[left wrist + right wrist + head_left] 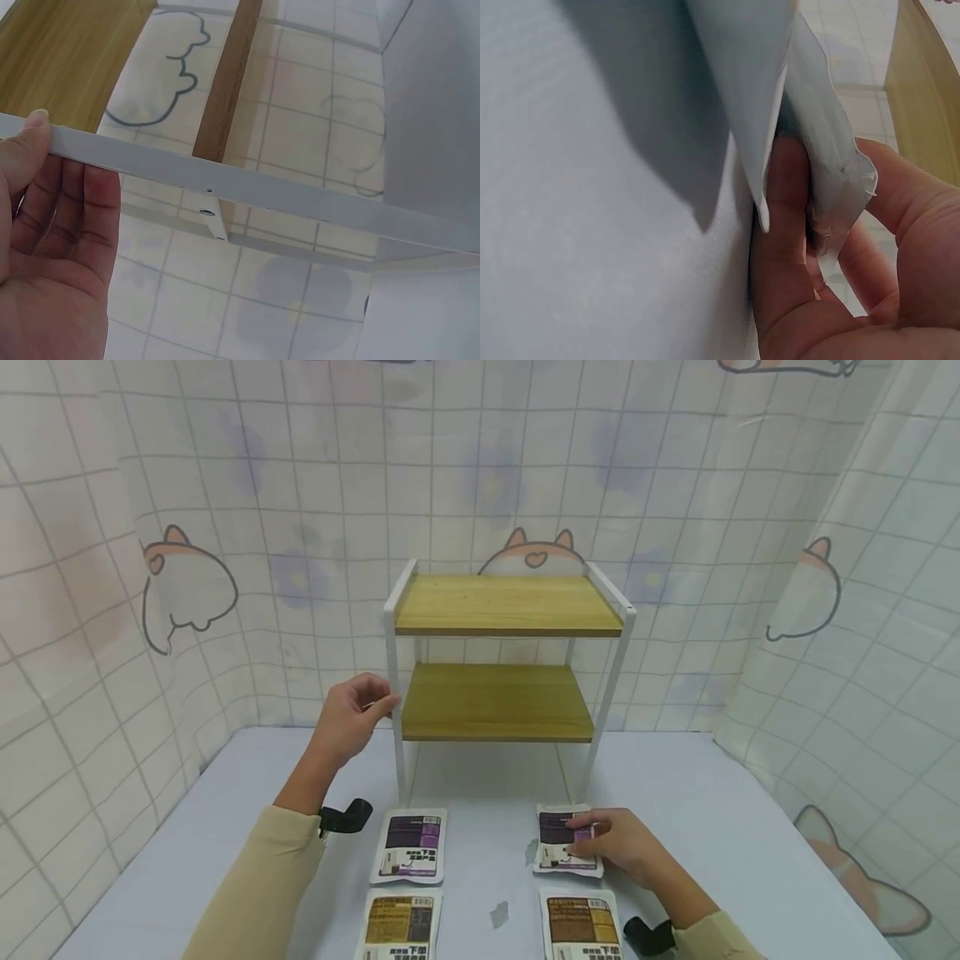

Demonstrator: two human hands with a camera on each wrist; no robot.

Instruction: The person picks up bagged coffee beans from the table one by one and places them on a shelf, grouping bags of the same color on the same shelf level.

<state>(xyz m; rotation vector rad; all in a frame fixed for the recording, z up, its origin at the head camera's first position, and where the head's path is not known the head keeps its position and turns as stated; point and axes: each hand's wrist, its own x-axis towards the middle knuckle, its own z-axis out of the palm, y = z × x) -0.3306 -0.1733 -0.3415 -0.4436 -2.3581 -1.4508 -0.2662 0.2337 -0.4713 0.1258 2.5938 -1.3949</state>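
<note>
Okay, I count four packets [408, 846], one rack [498, 702]; left hand [351, 717] raised, pinching post [399, 752]; right hand [626, 845] lower, pinching far right packet [551, 835].

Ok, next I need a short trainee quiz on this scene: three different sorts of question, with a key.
1. Multiple choice: What does the right hand pinch?
A) a brown-labelled pouch
B) a watch
C) a purple-labelled pouch

2. True or false: The left hand lies flat on the tabletop.

3. Fill in the blank: The white-framed rack has ___ wood-toned boards.

Key: 1. C. 2. False; the left hand holds the rack's left front post. 3. Two.
</note>
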